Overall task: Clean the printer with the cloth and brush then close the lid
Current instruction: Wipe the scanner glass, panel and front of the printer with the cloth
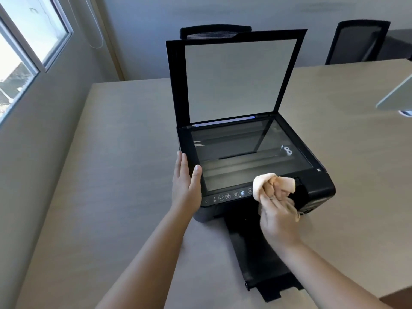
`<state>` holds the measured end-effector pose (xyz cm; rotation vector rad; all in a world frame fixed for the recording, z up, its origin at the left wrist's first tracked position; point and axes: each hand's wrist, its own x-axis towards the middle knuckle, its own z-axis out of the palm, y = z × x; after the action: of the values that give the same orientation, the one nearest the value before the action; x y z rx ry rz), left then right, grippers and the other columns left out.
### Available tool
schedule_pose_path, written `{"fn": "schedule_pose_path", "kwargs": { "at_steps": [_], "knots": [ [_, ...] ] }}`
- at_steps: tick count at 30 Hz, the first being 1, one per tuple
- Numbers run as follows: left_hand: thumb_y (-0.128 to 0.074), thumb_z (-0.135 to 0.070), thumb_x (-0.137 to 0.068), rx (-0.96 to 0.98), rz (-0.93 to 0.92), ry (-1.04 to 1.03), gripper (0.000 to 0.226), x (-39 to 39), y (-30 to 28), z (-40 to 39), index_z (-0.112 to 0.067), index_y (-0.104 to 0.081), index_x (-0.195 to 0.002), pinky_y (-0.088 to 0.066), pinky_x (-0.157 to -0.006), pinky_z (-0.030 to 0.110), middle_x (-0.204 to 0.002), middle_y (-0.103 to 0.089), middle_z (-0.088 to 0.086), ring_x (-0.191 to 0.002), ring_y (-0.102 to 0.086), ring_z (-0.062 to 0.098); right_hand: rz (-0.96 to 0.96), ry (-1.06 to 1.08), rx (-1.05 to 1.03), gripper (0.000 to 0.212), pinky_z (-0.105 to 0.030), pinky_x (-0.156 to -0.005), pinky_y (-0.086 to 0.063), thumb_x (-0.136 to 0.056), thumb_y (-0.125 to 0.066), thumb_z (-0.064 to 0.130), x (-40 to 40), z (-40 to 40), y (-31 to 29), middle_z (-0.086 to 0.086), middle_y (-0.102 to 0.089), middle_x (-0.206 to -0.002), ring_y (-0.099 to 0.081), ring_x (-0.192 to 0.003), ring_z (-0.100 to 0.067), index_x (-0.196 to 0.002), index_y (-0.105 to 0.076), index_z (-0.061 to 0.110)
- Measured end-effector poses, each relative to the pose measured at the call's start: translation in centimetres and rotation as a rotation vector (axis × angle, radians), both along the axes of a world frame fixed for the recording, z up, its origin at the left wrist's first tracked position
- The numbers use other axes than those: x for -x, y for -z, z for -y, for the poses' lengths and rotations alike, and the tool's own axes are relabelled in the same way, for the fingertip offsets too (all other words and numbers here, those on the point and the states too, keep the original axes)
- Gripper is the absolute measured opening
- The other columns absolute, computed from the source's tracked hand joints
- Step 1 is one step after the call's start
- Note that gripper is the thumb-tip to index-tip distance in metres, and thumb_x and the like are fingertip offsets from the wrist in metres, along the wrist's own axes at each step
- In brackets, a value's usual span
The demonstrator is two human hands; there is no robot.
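Head cam: cloth bunched in R hand fingers.

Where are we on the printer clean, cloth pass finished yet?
Not finished. Done: nothing can be confirmed. In hand: the right hand presses the bunched cloth at the front edge of the scanner glass, while the left hand steadies the printer. Left: the brush step, with no brush in view, and closing the lid, which stands open.

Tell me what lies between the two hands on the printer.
In the head view, the control panel and scanner glass lie between the left hand and the right hand.
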<state>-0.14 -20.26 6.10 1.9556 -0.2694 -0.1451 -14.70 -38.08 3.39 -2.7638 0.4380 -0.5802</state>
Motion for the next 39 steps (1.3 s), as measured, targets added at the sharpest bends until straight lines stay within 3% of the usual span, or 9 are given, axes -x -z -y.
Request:
{"fn": "schedule_pose_path", "kwargs": {
  "at_steps": [7, 12, 17, 22, 25, 28, 31, 35, 39],
  "knots": [
    [-0.020, -0.050, -0.095, -0.208, 0.193, 0.079, 0.063, -0.5, 0.3, 0.1, -0.025, -0.015, -0.153, -0.005, -0.121, 0.037, -0.160, -0.007, -0.015, -0.147, 0.000, 0.006, 0.180, -0.402, 0.018, 0.052, -0.036, -0.115, -0.025, -0.080, -0.054, -0.001, -2.6, -9.0, 1.4, -0.010, -0.048, -0.140, -0.037, -0.136, -0.028, -0.131, -0.054, 0.008],
    [-0.016, -0.056, -0.091, -0.305, 0.281, 0.096, 0.069, -0.7, 0.3, -0.2, -0.024, -0.020, -0.152, -0.004, -0.121, 0.041, -0.160, -0.011, -0.013, -0.148, -0.001, 0.010, 0.194, -0.115, 0.015, 0.043, -0.052, -0.102, -0.041, -0.087, -0.036, 0.002, -0.4, -0.2, 1.5, -0.015, -0.058, -0.132, -0.043, -0.131, -0.030, -0.120, -0.063, 0.002],
    [-0.017, -0.055, -0.093, -0.448, 0.390, 0.149, 0.066, 0.3, -0.1, 0.9, -0.025, -0.022, -0.152, 0.002, -0.119, 0.039, -0.160, -0.010, -0.016, -0.148, 0.003, 0.010, 0.219, 0.027, -0.086, 0.049, -0.046, -0.112, -0.027, -0.081, -0.045, -0.010, -0.3, 0.2, 2.0, -0.017, -0.050, -0.139, -0.031, -0.138, -0.029, -0.127, -0.056, 0.000],
    [-0.014, -0.056, -0.093, -0.546, 0.439, 0.153, 0.066, 1.0, -0.1, 1.4, -0.026, -0.028, -0.150, 0.002, -0.119, 0.042, -0.160, -0.013, -0.015, -0.149, 0.002, 0.012, 0.136, -0.426, -0.134, 0.047, -0.040, -0.113, -0.032, -0.089, -0.041, 0.007, -0.4, -5.2, 1.7, -0.011, -0.050, -0.141, -0.032, -0.138, -0.026, -0.134, -0.052, 0.009],
    [-0.014, -0.057, -0.092, -0.577, 0.435, 0.153, 0.068, 1.0, -0.1, 1.0, -0.026, -0.032, -0.149, 0.000, -0.118, 0.044, -0.160, -0.015, -0.014, -0.149, -0.001, 0.015, 0.202, -0.464, -0.422, 0.045, -0.030, -0.114, -0.028, -0.095, -0.042, 0.008, 0.6, -5.5, 0.6, -0.005, -0.045, -0.146, -0.033, -0.140, -0.017, -0.140, -0.045, 0.011],
    [-0.015, -0.056, -0.093, -0.626, 0.456, 0.197, 0.066, 1.2, -0.3, 1.2, -0.025, -0.033, -0.148, -0.003, -0.119, 0.047, -0.160, -0.016, -0.013, -0.149, -0.003, 0.017, 0.277, -0.121, -0.977, 0.042, -0.022, -0.098, -0.044, -0.100, -0.041, 0.008, 2.9, -5.4, -1.4, 0.008, -0.067, -0.116, -0.059, -0.111, -0.004, -0.138, -0.049, 0.025],
    [-0.015, -0.054, -0.095, -0.689, 0.537, 0.299, 0.064, 1.3, -0.6, 1.1, -0.025, -0.031, -0.149, -0.002, -0.119, 0.048, -0.160, -0.012, -0.014, -0.149, 0.000, 0.016, 0.560, 0.345, -1.337, 0.038, -0.025, -0.090, -0.046, -0.101, -0.041, 0.014, 3.8, -4.7, -2.0, 0.006, -0.058, -0.068, -0.058, -0.070, -0.008, -0.128, -0.058, 0.036],
    [-0.012, -0.056, -0.096, -0.736, 0.622, 0.458, 0.065, 1.1, -1.1, 1.1, -0.024, -0.027, -0.151, 0.002, -0.119, 0.046, -0.161, -0.008, -0.014, -0.148, 0.007, 0.013, 0.872, 0.764, -1.734, 0.025, -0.030, -0.089, -0.049, -0.101, -0.043, 0.017, 2.3, -4.2, -1.5, -0.003, -0.068, -0.105, -0.064, -0.104, -0.017, -0.115, -0.063, 0.014],
    [-0.014, -0.054, -0.096, -0.730, 0.654, 0.533, 0.063, 0.1, -1.1, 0.7, -0.026, -0.025, -0.151, 0.006, -0.118, 0.043, -0.159, -0.001, -0.018, -0.147, 0.012, 0.010, 0.681, 0.908, -1.869, 0.024, -0.035, -0.074, -0.048, -0.097, -0.051, 0.026, 0.7, -6.1, -1.3, -0.014, -0.067, -0.099, -0.063, -0.093, -0.024, -0.103, -0.063, 0.007]
  ]
}}
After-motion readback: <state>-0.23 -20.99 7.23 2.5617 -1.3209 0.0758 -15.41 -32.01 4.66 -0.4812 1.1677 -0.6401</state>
